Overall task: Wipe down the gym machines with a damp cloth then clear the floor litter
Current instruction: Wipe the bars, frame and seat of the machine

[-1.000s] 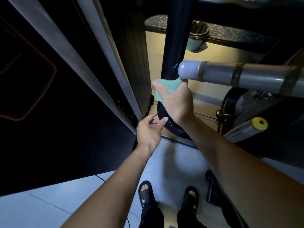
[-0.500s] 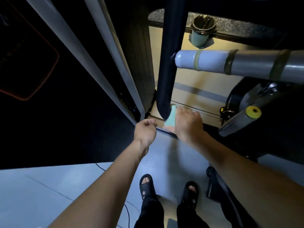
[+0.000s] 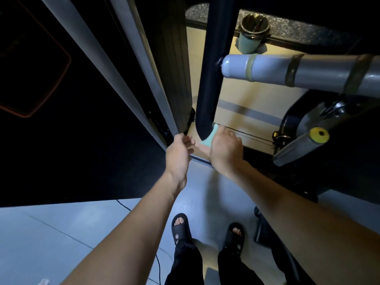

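We see a smooth, rounded dark frame tube (image 3: 213,68) curving at its foot, a matte grey padded roller (image 3: 298,73) banded with tape, and a pale glossy floor (image 3: 61,233). Our right hand (image 3: 225,149) presses a soft mint-green cloth (image 3: 210,136) against the tube's lower bend, fingers curled over the cloth. Our left hand (image 3: 178,153) hangs just beside it, fingers loosely curled together, holding nothing that we can see.

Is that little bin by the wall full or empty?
Cannot tell how full. The pale green bin stands upright against the wall, lined with a dark crinkled bag, and the view shows only shadow inside.
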